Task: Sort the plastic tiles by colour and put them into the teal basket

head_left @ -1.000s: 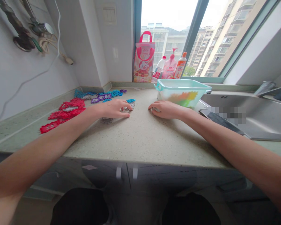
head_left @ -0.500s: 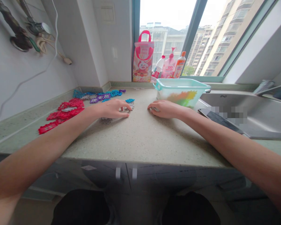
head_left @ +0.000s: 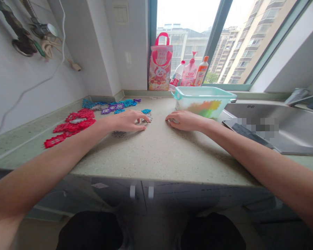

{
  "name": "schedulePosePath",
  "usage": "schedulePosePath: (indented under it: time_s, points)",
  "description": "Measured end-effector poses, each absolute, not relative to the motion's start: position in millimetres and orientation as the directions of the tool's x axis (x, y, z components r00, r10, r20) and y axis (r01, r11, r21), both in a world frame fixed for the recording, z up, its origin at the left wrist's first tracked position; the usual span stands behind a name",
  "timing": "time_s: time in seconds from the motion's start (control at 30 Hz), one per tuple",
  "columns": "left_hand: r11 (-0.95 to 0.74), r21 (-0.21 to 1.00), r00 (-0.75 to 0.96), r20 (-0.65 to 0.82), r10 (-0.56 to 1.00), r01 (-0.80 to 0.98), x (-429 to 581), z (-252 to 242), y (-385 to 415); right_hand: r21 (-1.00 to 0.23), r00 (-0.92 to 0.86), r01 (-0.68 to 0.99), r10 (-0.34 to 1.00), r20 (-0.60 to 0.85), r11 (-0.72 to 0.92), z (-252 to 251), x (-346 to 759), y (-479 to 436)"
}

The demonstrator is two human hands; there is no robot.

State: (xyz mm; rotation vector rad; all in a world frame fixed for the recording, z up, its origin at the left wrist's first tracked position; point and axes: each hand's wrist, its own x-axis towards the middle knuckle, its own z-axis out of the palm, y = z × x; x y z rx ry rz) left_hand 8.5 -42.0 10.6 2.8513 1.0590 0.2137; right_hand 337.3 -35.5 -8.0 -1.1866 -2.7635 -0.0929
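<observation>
My left hand (head_left: pixel 129 121) rests low over the counter, palm down, with thumb and fingers apart. Grey lattice-like pieces (head_left: pixel 119 133) lie beneath it, and a small blue piece (head_left: pixel 146 111) shows just past its fingertips. Opposite, my right hand (head_left: pixel 185 120) lies palm down on the counter, fingers loosely bent and thumb apart; what is under its palm is hidden. It is in front of a pale turquoise plastic tub (head_left: pixel 198 100) with orange, yellow and green contents showing through its wall.
Red lattice pieces (head_left: pixel 79 123) are spread at the left, with purple pieces (head_left: pixel 116 107) and blue ones behind. A dark flat object (head_left: pixel 246 133) lies at the edge of the steel sink (head_left: pixel 299 128). A pink bag (head_left: pixel 160 69) and several bottles (head_left: pixel 190 73) stand by the window.
The whole view has shifted very slightly. Both hands keep nearly the same place and pose on the counter.
</observation>
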Motion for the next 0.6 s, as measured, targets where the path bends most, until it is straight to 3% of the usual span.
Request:
schedulePosePath:
  time_s: [0.37,0.6]
  points:
    - [-0.761,0.133,0.707,0.296,0.642,0.635,-3,9,-28,0.012,-0.688,0.719,0.71,0.149,0.695,-8,337,-35]
    - [-0.561,-0.1,0.562,0.304,0.77,0.822,-34,19,-9,0.017,-0.681,0.728,0.721,0.133,0.685,-7,336,-36]
